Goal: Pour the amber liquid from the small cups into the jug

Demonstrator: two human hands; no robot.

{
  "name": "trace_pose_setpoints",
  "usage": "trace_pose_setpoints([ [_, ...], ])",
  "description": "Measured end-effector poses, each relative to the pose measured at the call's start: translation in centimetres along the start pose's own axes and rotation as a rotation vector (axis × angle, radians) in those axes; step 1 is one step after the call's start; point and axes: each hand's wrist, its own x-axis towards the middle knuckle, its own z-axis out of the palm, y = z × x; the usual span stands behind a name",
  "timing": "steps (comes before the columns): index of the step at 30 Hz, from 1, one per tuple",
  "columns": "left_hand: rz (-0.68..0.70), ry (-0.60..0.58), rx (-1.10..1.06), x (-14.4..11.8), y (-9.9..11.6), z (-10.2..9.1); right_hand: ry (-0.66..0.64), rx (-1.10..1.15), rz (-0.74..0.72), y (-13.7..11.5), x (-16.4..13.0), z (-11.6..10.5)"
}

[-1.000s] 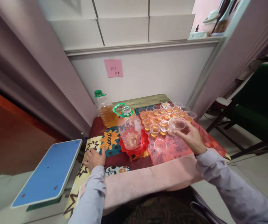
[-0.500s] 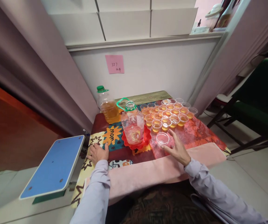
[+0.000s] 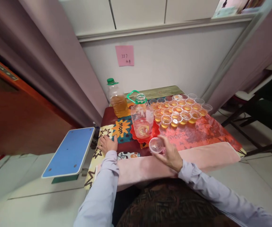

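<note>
The cup [image 3: 156,146] is at the near side of the tabletop [image 3: 160,90], just in front of the red dish [image 3: 134,136]; from here I can't tell whether its base touches down. The right hand [image 3: 171,154] pinches it by the side, thumb below and fingers round the far wall — a hold that leaves the mouth uncovered. The wrist comes in low from the right, over the towel [image 3: 204,154] along the near edge. The left hand [image 3: 108,144] lies palm down, fingers spread, probably just for support. The open jug [image 3: 141,123] stands in the dish, which would catch drips, I'd guess. The filled cups [image 3: 166,121] sit in close rows to the right — likely packed to save room — and the capped jug [image 3: 119,105] stands back left.
</note>
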Motion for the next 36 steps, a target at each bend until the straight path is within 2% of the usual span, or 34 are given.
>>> trace_pose_setpoints([
  [3, -0.004, -0.004, 0.005, 0.0, -0.1, 0.1, -0.026, -0.004, 0.020, 0.0, -0.4, 2.5],
  [6, -0.006, -0.016, 0.002, 0.2, -0.1, -0.2, -0.028, -0.001, 0.019, 0.6, -0.9, 3.2],
  [8, -0.007, -0.026, -0.008, 0.2, 0.0, -0.6, -0.032, 0.023, -0.022, 0.8, -1.0, 2.3],
  [11, -0.013, -0.036, -0.025, 0.4, 0.4, -1.2, 0.049, 0.047, -0.045, 2.0, -0.2, -0.9],
  [14, -0.009, -0.036, -0.030, 0.7, 0.7, -1.5, 0.303, 0.020, 0.111, 6.2, 2.1, -5.8],
  [17, -0.017, -0.035, -0.010, 1.0, 0.8, -1.3, 0.624, -0.025, 0.348, 13.1, 5.0, -10.6],
  [18, -0.021, -0.037, -0.006, 1.1, 0.7, -1.2, 0.664, -0.043, 0.407, 15.4, 5.8, -11.8],
  [20, -0.029, -0.047, -0.007, 1.3, 0.7, -1.1, 0.634, -0.036, 0.482, 19.3, 7.1, -13.3],
  [22, -0.032, -0.053, -0.011, 1.4, 0.6, -1.1, 0.571, 0.003, 0.506, 21.9, 8.0, -13.6],
  [25, -0.035, -0.049, -0.008, 1.4, 0.7, -1.2, 0.518, 0.041, 0.497, 23.5, 8.7, -13.0],
  [31, -0.038, -0.049, 0.005, 1.5, 0.9, -1.2, 0.499, 0.045, 0.491, 24.0, 9.0, -11.6],
  [36, -0.034, -0.043, 0.010, 1.5, 0.6, -1.0, 0.553, 0.032, 0.512, 23.9, 8.3, -11.8],
])
